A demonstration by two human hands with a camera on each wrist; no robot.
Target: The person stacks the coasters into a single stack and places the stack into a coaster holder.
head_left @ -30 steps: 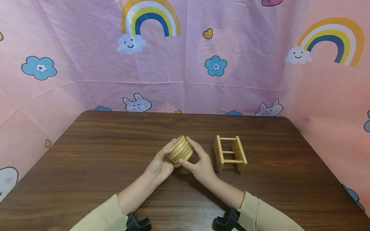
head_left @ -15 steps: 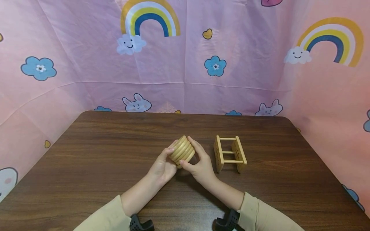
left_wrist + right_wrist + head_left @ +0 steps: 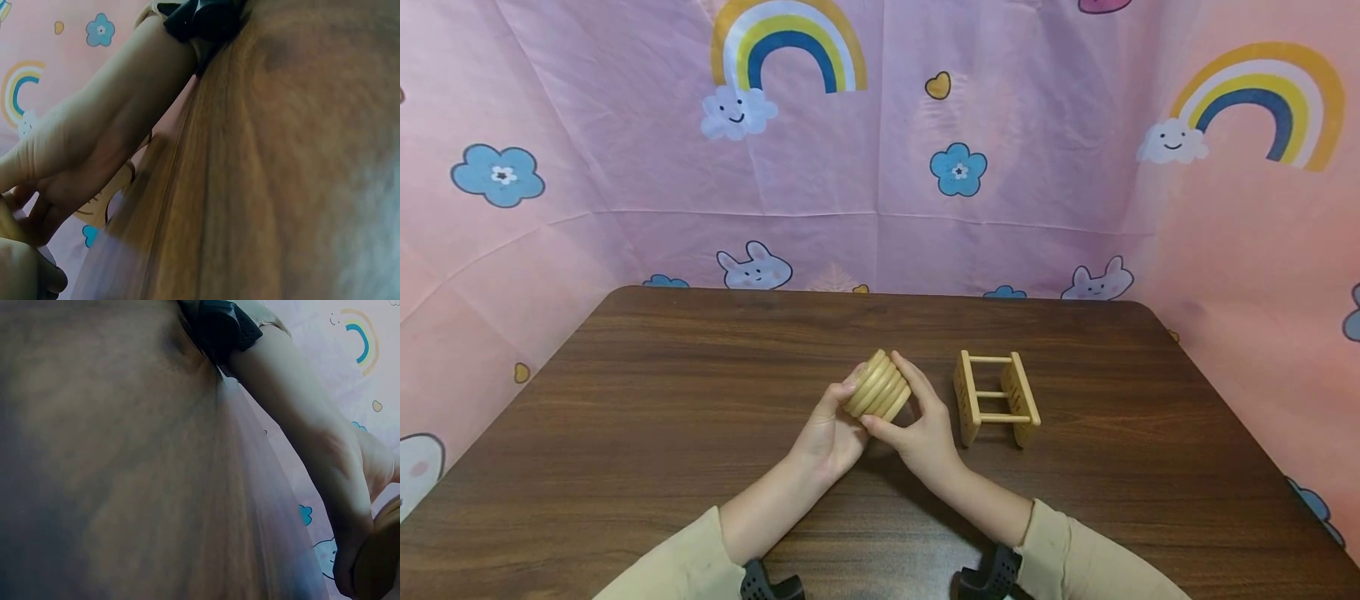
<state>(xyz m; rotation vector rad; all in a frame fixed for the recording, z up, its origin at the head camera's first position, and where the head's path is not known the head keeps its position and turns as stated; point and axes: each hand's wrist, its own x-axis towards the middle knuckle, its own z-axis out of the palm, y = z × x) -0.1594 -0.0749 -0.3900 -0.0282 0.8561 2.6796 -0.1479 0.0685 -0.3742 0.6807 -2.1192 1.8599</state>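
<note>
A tilted stack of several round wooden coasters (image 3: 880,388) is held above the table, between my two hands. My left hand (image 3: 827,437) grips the stack from the left, its thumb on the near upper side; its other fingers are mostly hidden behind and under the coasters. On the other side, my right hand (image 3: 928,435) holds the stack between a thumb at the near edge and fingers at the far edge. In the right wrist view, a coaster's pale face (image 3: 381,553) shows at the lower right corner. The left wrist view catches only a sliver of wood (image 3: 7,224).
Just right of my right hand stands a small wooden rack (image 3: 997,398) with two side panels joined by rods. The dark wooden table (image 3: 700,367) runs back to a printed cloth (image 3: 880,192) hanging behind and beside it. Black wrist devices (image 3: 992,573) sit low over the table.
My left hand and the coaster stack have shifted slightly to the right, with the coasters deeper in the right hand's grasp. The right hand and the rack stay nearly where they were.
</note>
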